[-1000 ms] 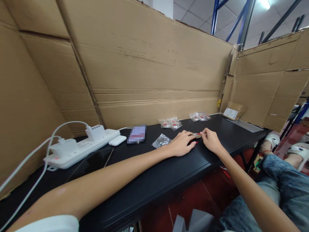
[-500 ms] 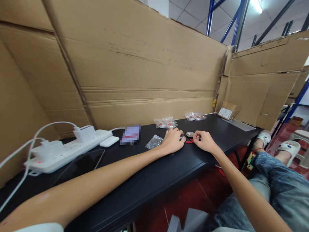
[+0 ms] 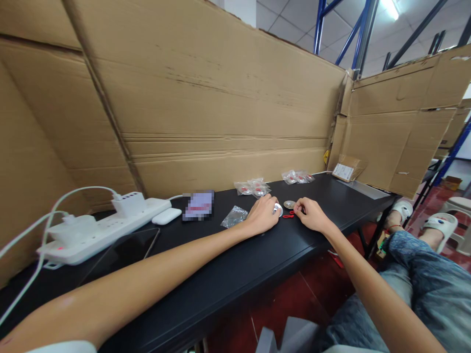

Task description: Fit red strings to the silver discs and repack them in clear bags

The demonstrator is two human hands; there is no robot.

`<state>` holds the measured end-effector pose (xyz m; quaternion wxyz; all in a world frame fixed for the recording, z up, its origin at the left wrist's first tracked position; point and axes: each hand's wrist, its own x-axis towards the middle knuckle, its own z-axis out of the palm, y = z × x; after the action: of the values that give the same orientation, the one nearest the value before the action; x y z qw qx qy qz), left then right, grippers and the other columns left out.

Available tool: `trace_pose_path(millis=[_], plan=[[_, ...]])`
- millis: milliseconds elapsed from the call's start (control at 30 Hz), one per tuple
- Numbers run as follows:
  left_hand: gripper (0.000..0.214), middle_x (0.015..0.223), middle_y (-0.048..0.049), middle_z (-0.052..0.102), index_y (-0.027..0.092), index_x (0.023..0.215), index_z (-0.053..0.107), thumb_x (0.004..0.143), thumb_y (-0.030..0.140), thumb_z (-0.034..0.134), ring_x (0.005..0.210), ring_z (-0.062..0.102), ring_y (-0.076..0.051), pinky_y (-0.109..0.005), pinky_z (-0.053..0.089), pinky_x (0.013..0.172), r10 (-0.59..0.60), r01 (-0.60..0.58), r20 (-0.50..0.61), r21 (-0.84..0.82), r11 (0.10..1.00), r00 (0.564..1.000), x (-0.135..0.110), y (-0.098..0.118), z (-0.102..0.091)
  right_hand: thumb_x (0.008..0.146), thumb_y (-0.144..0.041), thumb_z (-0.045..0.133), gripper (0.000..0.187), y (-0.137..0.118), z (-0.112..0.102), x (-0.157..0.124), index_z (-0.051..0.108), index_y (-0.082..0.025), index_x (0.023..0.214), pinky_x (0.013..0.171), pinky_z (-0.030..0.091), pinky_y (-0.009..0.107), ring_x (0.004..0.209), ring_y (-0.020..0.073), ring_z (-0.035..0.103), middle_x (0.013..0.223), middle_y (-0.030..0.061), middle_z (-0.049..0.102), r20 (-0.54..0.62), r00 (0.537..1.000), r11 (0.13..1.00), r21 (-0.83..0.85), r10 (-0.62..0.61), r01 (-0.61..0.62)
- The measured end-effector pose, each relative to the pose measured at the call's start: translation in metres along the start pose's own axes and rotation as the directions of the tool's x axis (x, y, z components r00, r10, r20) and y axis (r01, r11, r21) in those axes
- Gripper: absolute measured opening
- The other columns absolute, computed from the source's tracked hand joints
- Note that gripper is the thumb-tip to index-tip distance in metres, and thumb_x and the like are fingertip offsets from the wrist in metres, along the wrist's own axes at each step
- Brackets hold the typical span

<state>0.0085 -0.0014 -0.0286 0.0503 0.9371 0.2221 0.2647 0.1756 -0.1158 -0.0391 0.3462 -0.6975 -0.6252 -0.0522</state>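
My left hand (image 3: 263,214) rests on the black table, its fingers bent round a small, shiny, round metal disc (image 3: 280,211). Just to the right, my right hand (image 3: 311,214) has its fingers curled in and pressed together; what they hold, if anything, is hidden. A looped red cord (image 3: 288,216) lies between the hands and reaches up to the right fingertips. Behind the cord is a second round metal disc (image 3: 289,204), flat on the table. A crumpled clear plastic bag (image 3: 234,216) lies left of my left hand.
Two clusters of clear bags with red items, a left cluster (image 3: 253,187) and a right cluster (image 3: 297,176), lie along the cardboard wall (image 3: 221,98). To the left are a phone (image 3: 199,205), a white case (image 3: 167,215), a power strip (image 3: 84,242) and a dark tablet (image 3: 119,255).
The disc at my left fingers has tilted and shows more of its bright face. My left hand has shifted slightly left. The right hand has hardly moved.
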Motion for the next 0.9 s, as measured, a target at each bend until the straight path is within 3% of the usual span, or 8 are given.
trace_pose_path(millis=[133, 233, 400, 633, 767, 900], plan=[[0.012, 0.088, -0.0061, 0.061, 0.019, 0.091, 0.055, 0.086, 0.022, 0.045, 0.082, 0.059, -0.022, -0.033, 0.044, 0.074, 0.076, -0.082, -0.065, -0.106, 0.991, 0.995, 0.001, 0.001, -0.003, 0.083, -0.012, 0.050, 0.010, 0.004, 0.004, 0.001, 0.058, -0.017, 0.081, 0.062, 0.037, 0.024, 0.064, 0.0136, 0.052, 0.075, 0.0016, 0.060, -0.067, 0.997, 0.999, 0.043, 0.025, -0.022], [0.011, 0.077, -0.0018, 0.060, 0.021, 0.091, 0.053, 0.089, 0.022, 0.042, 0.072, 0.058, -0.019, -0.030, 0.041, 0.067, 0.068, -0.086, -0.098, -0.187, 0.979, 0.993, 0.000, 0.006, -0.007, 0.086, -0.014, 0.047, 0.009, 0.003, 0.003, 0.000, 0.054, -0.018, 0.085, 0.062, 0.038, 0.024, 0.064, 0.0144, 0.053, 0.074, 0.0010, 0.060, -0.105, 0.994, 0.997, 0.079, 0.024, -0.016], [0.012, 0.072, 0.0004, 0.061, 0.021, 0.092, 0.054, 0.090, 0.025, 0.043, 0.066, 0.057, -0.017, -0.027, 0.037, 0.062, 0.009, -0.053, -0.152, -0.288, 0.956, 0.988, 0.000, 0.008, -0.010, 0.085, -0.013, 0.049, 0.009, -0.006, -0.001, -0.003, 0.055, -0.019, 0.085, 0.062, 0.037, 0.023, 0.064, 0.0140, 0.053, 0.073, 0.0005, 0.058, -0.123, 0.987, 0.994, 0.024, -0.099, 0.103], [0.015, 0.077, -0.0002, 0.066, 0.018, 0.093, 0.060, 0.084, 0.017, 0.047, 0.068, 0.057, -0.015, -0.026, 0.040, 0.064, -0.033, -0.033, -0.148, -0.418, 0.908, 0.988, 0.003, 0.003, -0.011, 0.087, -0.014, 0.050, 0.011, -0.015, -0.003, -0.004, 0.060, -0.018, 0.085, 0.062, 0.038, 0.023, 0.063, 0.0140, 0.052, 0.073, 0.0016, 0.059, -0.167, 0.973, 0.986, 0.020, -0.160, 0.166], [0.015, 0.082, -0.0019, 0.068, 0.017, 0.089, 0.062, 0.081, 0.018, 0.050, 0.072, 0.061, -0.016, -0.026, 0.044, 0.068, -0.060, -0.001, -0.101, -0.516, 0.856, 0.993, 0.006, 0.001, -0.010, 0.088, -0.014, 0.051, 0.014, -0.020, -0.003, -0.006, 0.061, -0.018, 0.097, 0.066, 0.042, 0.025, 0.067, 0.0154, 0.056, 0.081, 0.0038, 0.063, -0.189, 0.968, 0.984, 0.038, -0.166, 0.176], [0.014, 0.071, -0.0014, 0.067, 0.016, 0.079, 0.064, 0.081, 0.022, 0.051, 0.068, 0.062, -0.017, -0.026, 0.045, 0.066, -0.061, 0.023, -0.049, -0.558, 0.830, 0.997, 0.007, -0.001, -0.008, 0.091, -0.015, 0.048, 0.021, -0.033, -0.002, -0.005, 0.067, -0.019, 0.097, 0.069, 0.044, 0.026, 0.071, 0.0157, 0.058, 0.087, 0.0061, 0.064, -0.208, 0.956, 0.975, 0.028, -0.208, 0.219]])
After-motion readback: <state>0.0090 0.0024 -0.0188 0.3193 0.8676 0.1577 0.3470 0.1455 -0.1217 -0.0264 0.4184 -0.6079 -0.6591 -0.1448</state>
